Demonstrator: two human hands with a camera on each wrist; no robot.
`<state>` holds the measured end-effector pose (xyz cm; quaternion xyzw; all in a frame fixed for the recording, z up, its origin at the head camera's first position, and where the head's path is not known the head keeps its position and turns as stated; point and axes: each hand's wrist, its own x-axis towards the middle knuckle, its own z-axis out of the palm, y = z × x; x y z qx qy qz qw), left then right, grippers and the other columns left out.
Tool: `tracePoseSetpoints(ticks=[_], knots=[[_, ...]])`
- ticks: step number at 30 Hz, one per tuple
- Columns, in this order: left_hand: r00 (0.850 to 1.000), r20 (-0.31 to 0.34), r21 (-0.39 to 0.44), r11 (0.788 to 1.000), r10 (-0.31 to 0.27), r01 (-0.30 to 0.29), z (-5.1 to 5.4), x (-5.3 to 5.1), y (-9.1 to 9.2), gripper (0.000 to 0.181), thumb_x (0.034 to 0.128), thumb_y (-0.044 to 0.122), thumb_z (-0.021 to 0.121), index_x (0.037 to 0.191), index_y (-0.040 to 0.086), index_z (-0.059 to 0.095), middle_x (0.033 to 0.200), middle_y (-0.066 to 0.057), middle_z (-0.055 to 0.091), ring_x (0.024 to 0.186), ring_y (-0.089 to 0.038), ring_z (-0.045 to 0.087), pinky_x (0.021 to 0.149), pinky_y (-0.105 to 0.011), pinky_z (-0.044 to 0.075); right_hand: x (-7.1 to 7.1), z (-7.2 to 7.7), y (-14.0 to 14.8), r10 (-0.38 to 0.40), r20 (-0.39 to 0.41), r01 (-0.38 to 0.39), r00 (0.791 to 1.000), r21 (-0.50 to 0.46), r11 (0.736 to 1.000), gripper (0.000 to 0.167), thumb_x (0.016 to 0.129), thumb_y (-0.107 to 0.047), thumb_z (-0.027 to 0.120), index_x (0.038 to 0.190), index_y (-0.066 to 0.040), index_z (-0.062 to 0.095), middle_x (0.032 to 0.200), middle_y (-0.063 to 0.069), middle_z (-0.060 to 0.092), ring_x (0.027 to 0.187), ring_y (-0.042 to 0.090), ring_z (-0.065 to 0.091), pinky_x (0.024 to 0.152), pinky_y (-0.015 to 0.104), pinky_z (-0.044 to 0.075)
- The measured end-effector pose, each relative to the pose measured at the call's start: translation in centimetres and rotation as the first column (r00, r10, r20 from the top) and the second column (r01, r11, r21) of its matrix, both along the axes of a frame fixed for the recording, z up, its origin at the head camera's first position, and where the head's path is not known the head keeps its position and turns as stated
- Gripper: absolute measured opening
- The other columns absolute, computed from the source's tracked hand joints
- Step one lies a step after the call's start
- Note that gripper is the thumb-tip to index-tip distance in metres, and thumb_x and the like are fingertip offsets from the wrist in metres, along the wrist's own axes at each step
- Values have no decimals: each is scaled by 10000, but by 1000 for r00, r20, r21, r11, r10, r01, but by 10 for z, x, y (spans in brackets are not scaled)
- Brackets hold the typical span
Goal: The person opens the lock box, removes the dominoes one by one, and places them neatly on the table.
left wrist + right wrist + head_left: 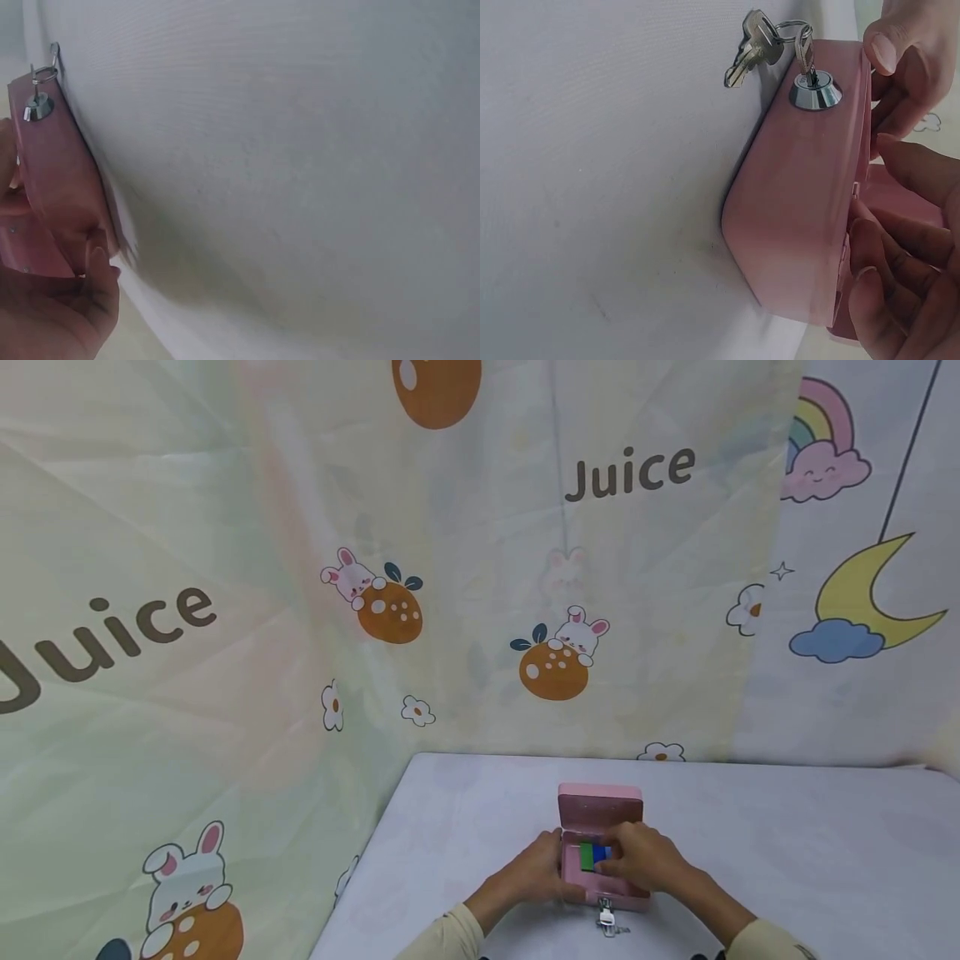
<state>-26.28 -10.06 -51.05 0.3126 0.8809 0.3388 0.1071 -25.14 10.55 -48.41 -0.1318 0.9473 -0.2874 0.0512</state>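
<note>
A pink metal cash box (626, 902) stands on the table with its lid (600, 810) raised at the back. My left hand (538, 868) grips the box's left side, its thumb at the front corner. Over the box's right half, my right hand (647, 856) reaches inside, with thumb and fingers around a blue block (599, 853). A green block (587, 857) lies against the blue one on its left. The right fingers partly hide the blue block, and neither block shows in the wrist views. Keys (759, 46) on a ring hang from the front lock (815, 91).
The white-covered table (765, 843) extends on both sides of the box. A printed cloth (480, 610) with rabbits and oranges hangs behind the table and along its left.
</note>
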Motion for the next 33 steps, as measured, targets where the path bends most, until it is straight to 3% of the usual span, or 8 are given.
tracePoseSetpoints(ticks=[7, 12, 19, 23, 33], knots=[[991, 53, -69, 991, 122, -118, -3, 4, -2, 912, 715, 397, 905, 1462, 248, 403, 1269, 87, 578, 1087, -6, 505, 998, -259, 470, -3, -7, -7, 20, 0, -20, 1000, 23, 1000, 328, 728, -203, 897, 1000, -66, 774, 592, -22, 541, 543, 137, 502, 523, 268, 402], [992, 58, -44, 993, 110, -107, -4, 4, -1, 887, 710, 341, 917, 1440, 233, 425, 1272, 81, 596, 1095, 16, 540, 997, -234, 471, -6, -13, -14, 32, -21, -30, 999, 66, 997, 393, 708, -228, 909, 1028, -52, 764, 638, -33, 577, 578, 135, 496, 543, 280, 387], [994, 39, -37, 995, 98, -96, -2, 3, 2, 862, 701, 322, 923, 1421, 242, 455, 1275, 87, 614, 1112, 9, 557, 1024, -251, 467, -10, -15, -19, 59, -47, -54, 997, 101, 993, 404, 702, -230, 905, 1043, -66, 765, 964, 61, 751, 701, 143, 543, 645, 351, 502], [996, 34, -27, 996, 85, -84, -3, 2, 3, 846, 702, 314, 925, 1409, 251, 463, 1278, 92, 621, 1121, 19, 568, 1028, -239, 466, -12, -17, -21, 61, -49, -56, 997, 113, 992, 382, 714, -215, 896, 1036, -61, 760, 894, 31, 723, 691, 137, 524, 630, 339, 486], [990, 55, -49, 991, 131, -128, -3, 2, 2, 852, 687, 298, 934, 1401, 229, 474, 1222, 105, 621, 1037, 44, 543, 991, -223, 474, -15, -25, -25, 45, -85, -35, 995, 107, 994, 350, 723, -192, 882, 1020, -44, 771, 634, -55, 546, 587, 118, 469, 528, 260, 350]])
